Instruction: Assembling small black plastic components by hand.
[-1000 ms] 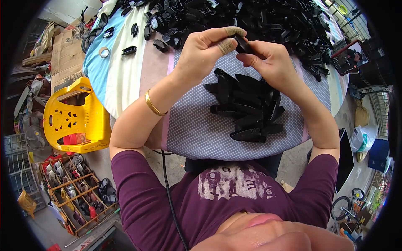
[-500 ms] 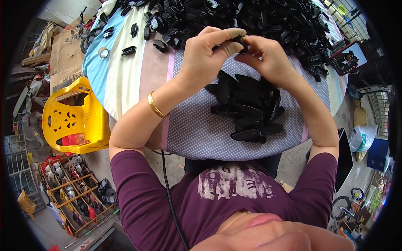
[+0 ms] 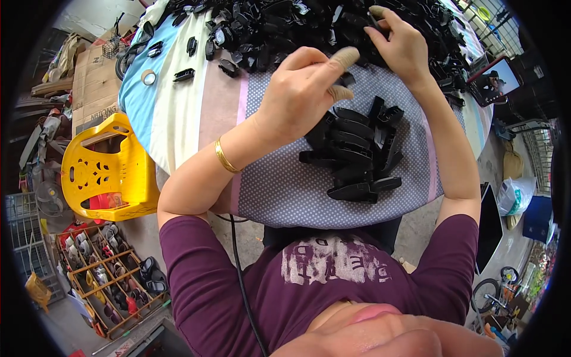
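Note:
My left hand [image 3: 303, 92] is above the middle of the table, with tan finger covers on its thumb and forefinger. Pinched between these fingertips is a black plastic piece [image 3: 347, 78], mostly hidden. Farther off and to the right, my right hand [image 3: 401, 47] reaches over the edge of a large heap of black plastic pieces [image 3: 267, 27]. Its thumb and covered forefinger close around a dark, narrow piece that barely stands out against the heap. Nearer to me, a smaller pile of black elongated pieces [image 3: 354, 152] lies on the dotted tablecloth [image 3: 273, 190].
On the left of the table are a tape roll [image 3: 148, 77] and several loose black pieces. A phone on a stand [image 3: 499, 82] is at the right edge. A yellow plastic chair [image 3: 107, 166] and a shoe rack [image 3: 110, 279] stand to the left. A black cable [image 3: 238, 273] hangs before me.
My hands were together on one black piece and have parted. My right hand has gone away and up to the heap; my left keeps a piece and has come slightly nearer.

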Demonstrator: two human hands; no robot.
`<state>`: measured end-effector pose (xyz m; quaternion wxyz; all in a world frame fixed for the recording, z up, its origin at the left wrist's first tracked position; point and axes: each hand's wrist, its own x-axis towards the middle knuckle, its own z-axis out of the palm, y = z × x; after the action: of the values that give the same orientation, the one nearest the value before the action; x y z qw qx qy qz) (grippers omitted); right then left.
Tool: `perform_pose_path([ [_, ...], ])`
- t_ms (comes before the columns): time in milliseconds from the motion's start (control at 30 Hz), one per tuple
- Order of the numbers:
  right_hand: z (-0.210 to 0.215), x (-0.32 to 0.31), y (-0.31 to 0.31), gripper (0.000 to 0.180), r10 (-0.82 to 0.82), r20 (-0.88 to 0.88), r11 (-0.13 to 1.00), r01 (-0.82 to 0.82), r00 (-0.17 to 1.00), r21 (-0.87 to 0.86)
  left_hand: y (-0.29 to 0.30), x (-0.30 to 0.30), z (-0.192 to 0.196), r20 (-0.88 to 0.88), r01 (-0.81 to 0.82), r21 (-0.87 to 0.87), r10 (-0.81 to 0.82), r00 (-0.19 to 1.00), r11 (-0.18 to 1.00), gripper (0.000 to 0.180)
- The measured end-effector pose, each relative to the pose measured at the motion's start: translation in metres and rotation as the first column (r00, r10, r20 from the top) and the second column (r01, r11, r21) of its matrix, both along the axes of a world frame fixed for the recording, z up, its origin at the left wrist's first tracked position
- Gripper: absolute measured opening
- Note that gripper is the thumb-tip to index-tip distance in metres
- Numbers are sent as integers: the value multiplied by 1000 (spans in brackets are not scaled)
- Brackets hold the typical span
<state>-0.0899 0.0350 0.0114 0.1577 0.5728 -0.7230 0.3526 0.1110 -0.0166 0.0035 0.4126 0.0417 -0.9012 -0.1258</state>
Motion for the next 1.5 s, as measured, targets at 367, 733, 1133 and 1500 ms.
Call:
perform_pose_path([
  [367, -6, -5, 18, 20, 264, -84, 964, -267, 961, -22, -40, 12, 0, 325, -237, -86, 253, 911, 968, 28],
  [733, -9, 24, 29, 42, 305, -80, 850, -233, 949, 472, -38, -4, -21, 369, -110, -282, 213, 905, 953, 28],
  [1133, -6, 29, 27, 28, 428, 903, 781, -521, 44, -345, -21, -6, -6, -96, 165, 873, -169, 981, 459, 33],
  [1500, -13, 47, 29, 23, 357, 911, 858, -457, 208, -232, -15, -4, -1, -150, 171, 901, -84, 985, 398, 31],
])
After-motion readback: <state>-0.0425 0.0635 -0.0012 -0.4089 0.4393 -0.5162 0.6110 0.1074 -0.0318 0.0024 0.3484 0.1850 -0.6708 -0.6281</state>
